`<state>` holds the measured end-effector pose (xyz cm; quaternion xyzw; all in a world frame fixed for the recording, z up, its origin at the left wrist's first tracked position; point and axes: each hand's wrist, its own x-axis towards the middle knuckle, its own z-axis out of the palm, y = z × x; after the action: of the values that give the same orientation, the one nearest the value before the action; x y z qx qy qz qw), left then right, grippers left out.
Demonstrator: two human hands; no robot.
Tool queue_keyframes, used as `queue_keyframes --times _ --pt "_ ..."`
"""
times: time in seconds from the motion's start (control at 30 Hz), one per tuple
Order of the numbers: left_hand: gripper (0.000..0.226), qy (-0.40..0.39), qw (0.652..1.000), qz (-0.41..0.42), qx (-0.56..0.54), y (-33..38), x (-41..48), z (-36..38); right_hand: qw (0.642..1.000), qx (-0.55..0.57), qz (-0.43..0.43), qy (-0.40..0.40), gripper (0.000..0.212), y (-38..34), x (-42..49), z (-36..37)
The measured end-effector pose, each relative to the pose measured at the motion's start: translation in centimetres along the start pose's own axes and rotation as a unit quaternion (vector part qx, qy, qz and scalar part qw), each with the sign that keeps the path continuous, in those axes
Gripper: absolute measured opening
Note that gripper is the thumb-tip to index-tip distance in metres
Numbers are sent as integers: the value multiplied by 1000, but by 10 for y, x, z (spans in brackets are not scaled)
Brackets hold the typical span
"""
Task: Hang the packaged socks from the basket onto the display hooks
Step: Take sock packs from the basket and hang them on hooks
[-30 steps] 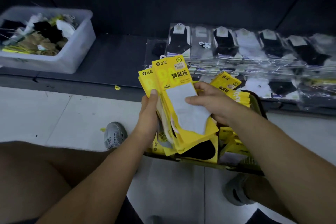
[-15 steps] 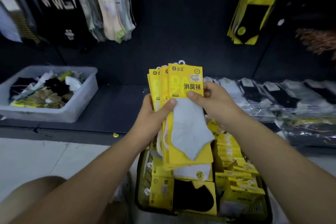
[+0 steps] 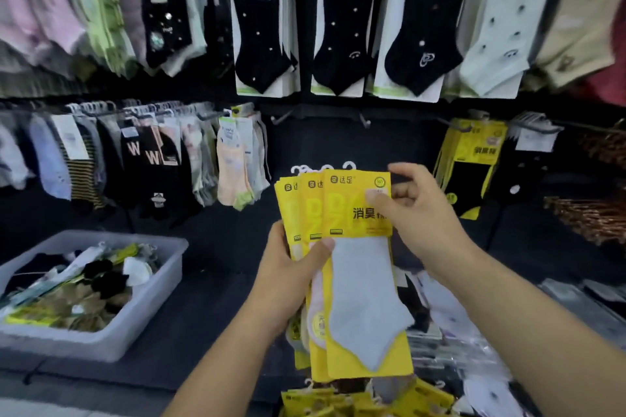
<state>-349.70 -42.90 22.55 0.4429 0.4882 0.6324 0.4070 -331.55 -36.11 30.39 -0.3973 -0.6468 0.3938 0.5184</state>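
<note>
Several yellow 达足 packs (image 3: 340, 213) fanned in left hand (image 3: 292, 269)

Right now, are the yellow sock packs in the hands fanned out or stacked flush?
Fanned out. The yellow sock packs show three offset headers; the left hand grips them, the right hand pinches the front one.

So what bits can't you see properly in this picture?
Head view:
- Fanned yellow cardboard sock packets in the left hand: count hidden by the front one.
- Right hand: fingers partly hidden behind that packet's corner.
- Loose yellow packets below: cut off by the bottom edge, basket unseen.
- Pastel hanging socks, top left: blurred.
</note>
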Motion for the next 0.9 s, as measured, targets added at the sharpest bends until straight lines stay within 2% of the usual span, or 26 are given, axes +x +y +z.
queue_keyframes --times 0.17,0.33,0.47,0.53,0.77,0.9 --pt "40 12 999 40 20 1 15 -12 994 -83 -69 -11 7 -24 36 26" --pt "43 35 998 47 34 -1 29 -30 995 -78 -13 -67 15 -28 58 50" --pt "60 40 998 44 18 0 39 -45 995 -70 -19 -67 19 -28 74 66" --pt "62 47 998 45 8 0 43 -52 995 -66 -26 -69 21 -29 83 76" --pt "47 104 991 79 5 1 58 -85 997 -13 -76 -25 20 -40 118 114" --pt "28 142 981 106 83 -3 60 -104 994 -32 -109 -4 11 -48 144 126"
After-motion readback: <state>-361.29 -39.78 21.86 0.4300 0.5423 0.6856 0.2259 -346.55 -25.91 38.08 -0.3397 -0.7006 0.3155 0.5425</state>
